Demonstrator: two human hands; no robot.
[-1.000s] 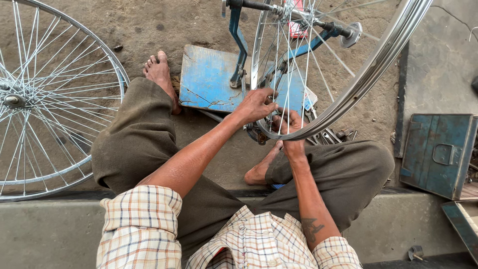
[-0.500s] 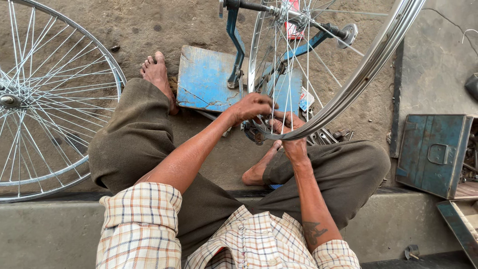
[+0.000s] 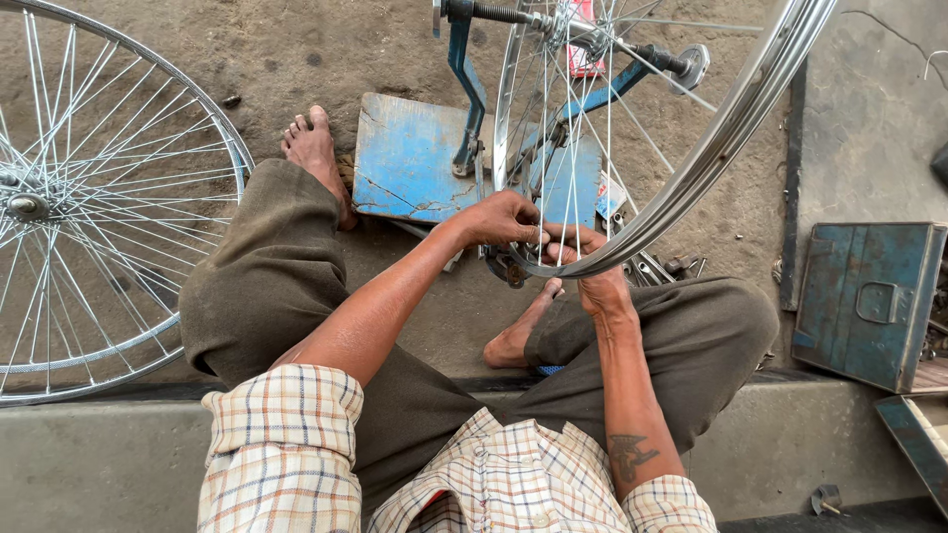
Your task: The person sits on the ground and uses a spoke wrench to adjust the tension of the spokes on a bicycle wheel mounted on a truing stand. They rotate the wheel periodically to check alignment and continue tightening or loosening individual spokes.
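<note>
Chrome-bright steel bicycle wheel rim with thin wire spokes [image 3: 736, 118] stands upright in blue metal truing stand [image 3: 464, 94] on dirt floor [image 3: 296, 49], between person's knees. Left hand [image 3: 506, 219] closed, fingers pinching spoke at rim's lowest arc. Right hand [image 3: 592, 271] curled around same arc from below, touching rim. Second spoked wheel [image 3: 118, 128] lies flat at far left. Blue-grey metal box [image 3: 869, 301] sits at right, well apart.
</note>
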